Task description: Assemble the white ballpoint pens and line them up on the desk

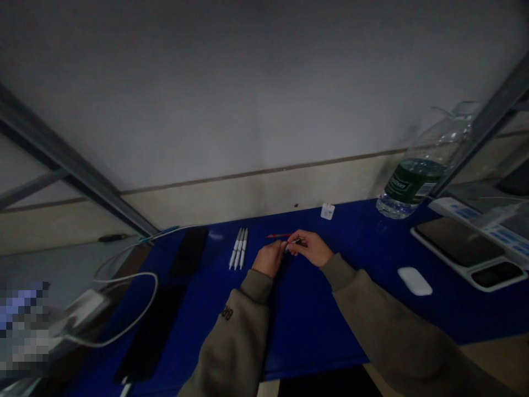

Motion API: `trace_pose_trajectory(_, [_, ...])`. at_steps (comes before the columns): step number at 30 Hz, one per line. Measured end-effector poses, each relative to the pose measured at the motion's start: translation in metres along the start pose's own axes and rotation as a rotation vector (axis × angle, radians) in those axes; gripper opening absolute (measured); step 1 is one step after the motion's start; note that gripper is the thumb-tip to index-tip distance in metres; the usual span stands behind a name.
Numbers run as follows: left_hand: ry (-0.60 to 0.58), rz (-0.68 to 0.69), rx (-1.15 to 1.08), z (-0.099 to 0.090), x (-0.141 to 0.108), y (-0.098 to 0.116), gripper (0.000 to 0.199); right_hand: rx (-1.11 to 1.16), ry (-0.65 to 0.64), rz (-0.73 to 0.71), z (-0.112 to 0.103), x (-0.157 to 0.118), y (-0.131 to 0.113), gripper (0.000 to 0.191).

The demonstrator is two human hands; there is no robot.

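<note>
Nearest my lens run the person's olive sweatshirt sleeves (397,331), reaching over a blue tabletop (314,314). The right hand (312,248) is closed in a pinch on a slim red pen (276,236), held just above the tabletop. The pen's dark end sits where the hands meet. The left hand (268,260) lies against that end; I cannot tell whether it grips. Three white pens (238,248) lie side by side just left of the hands, and a white mouse (415,281) lies well to the right.
</note>
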State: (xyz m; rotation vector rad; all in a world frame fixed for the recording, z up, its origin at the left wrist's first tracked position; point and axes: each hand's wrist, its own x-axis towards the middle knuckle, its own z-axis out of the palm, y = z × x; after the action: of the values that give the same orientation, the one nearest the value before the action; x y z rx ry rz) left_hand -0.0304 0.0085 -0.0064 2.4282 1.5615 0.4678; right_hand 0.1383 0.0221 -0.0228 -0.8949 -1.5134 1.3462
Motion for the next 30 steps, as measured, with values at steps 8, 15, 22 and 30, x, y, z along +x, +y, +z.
trace_pose_trajectory(8, [0.033,0.051,-0.072,-0.004,-0.002,0.005,0.041,-0.174,0.068,0.024,-0.002,-0.002,-0.004,0.028])
trace_pose_trajectory(15, [0.043,0.127,-0.135,-0.001,-0.004,0.010,0.029,-0.549,0.182,-0.091,-0.006,-0.001,-0.007,0.044])
trace_pose_trajectory(22, [-0.021,0.099,-0.051,-0.001,-0.001,0.005,0.033,-0.442,0.106,-0.056,-0.007,-0.003,-0.011,0.037])
trace_pose_trajectory(30, [0.025,0.146,-0.104,-0.002,-0.003,0.009,0.033,-0.583,0.129,-0.086,-0.009,-0.003,-0.014,0.040])
